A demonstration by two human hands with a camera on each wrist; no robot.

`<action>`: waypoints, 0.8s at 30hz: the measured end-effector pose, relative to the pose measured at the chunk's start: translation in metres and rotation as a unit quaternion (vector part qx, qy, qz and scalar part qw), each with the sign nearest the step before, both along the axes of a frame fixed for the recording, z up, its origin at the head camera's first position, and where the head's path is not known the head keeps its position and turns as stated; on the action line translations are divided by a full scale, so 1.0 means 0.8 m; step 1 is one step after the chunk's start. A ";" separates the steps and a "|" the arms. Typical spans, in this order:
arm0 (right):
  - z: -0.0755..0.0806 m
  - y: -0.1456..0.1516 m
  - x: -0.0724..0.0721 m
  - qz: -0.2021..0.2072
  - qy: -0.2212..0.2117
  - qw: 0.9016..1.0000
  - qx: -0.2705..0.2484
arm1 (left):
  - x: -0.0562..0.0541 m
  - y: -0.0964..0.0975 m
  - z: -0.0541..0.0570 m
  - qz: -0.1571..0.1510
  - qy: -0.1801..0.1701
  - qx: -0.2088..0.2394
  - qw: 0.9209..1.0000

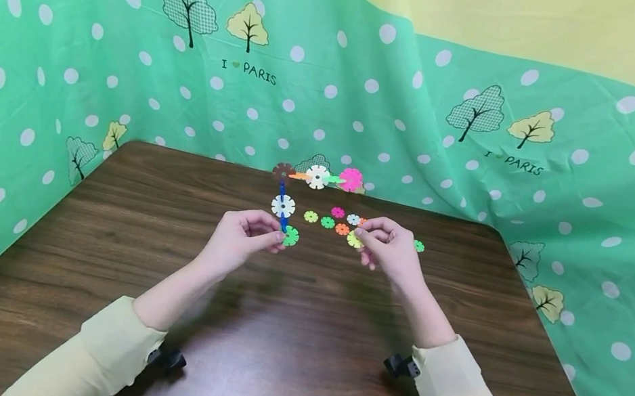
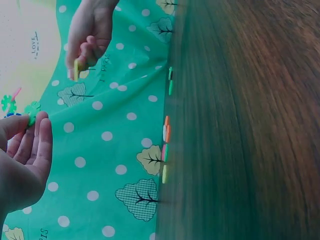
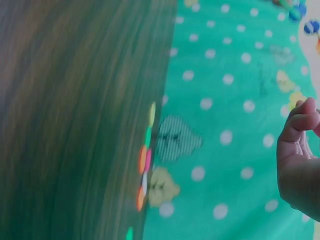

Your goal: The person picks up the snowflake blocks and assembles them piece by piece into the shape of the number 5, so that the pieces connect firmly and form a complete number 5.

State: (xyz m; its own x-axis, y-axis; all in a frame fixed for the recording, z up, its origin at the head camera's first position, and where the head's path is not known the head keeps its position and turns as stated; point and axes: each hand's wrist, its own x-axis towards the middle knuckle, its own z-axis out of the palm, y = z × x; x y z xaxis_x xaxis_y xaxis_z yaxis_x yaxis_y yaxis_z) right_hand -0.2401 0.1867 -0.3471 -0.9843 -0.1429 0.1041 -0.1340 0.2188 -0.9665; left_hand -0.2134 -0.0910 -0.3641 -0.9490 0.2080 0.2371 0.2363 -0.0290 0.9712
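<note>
A chain of slotted plastic snowflake discs hangs in the air from my left hand (image 1: 237, 237), which pinches the green disc (image 1: 291, 237) at its lower end. Above that come blue discs seen edge-on, a white disc (image 1: 283, 206) and a brown disc (image 1: 283, 172). From the brown one the chain turns right through an orange disc (image 1: 299, 176), a second white disc (image 1: 317, 177) and a green one to a pink disc (image 1: 350, 180). My right hand (image 1: 396, 251) pinches a yellow disc (image 2: 76, 70) between thumb and fingers, apart from the chain.
Several loose discs lie on the dark wooden table (image 1: 293, 359), among them a yellow-green disc (image 1: 311, 216), a magenta disc (image 1: 338, 212) and an orange disc (image 1: 342, 229). A green disc (image 1: 419, 246) lies right of my right hand. Polka-dot cloth (image 1: 333, 91) hangs behind the table.
</note>
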 end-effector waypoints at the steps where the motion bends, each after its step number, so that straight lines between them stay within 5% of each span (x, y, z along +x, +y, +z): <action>1: 0.001 -0.006 0.004 0.002 -0.006 1.000 -0.016 | 0.000 0.001 0.001 0.000 0.002 -0.001 1.000; 11: 0.001 -0.051 0.030 0.029 -0.031 0.995 -0.094 | 0.003 0.008 0.005 0.002 0.005 0.001 1.000; 24: -0.003 -0.077 0.032 0.060 -0.102 0.979 -0.165 | 0.006 0.015 0.005 0.004 0.008 -0.014 1.000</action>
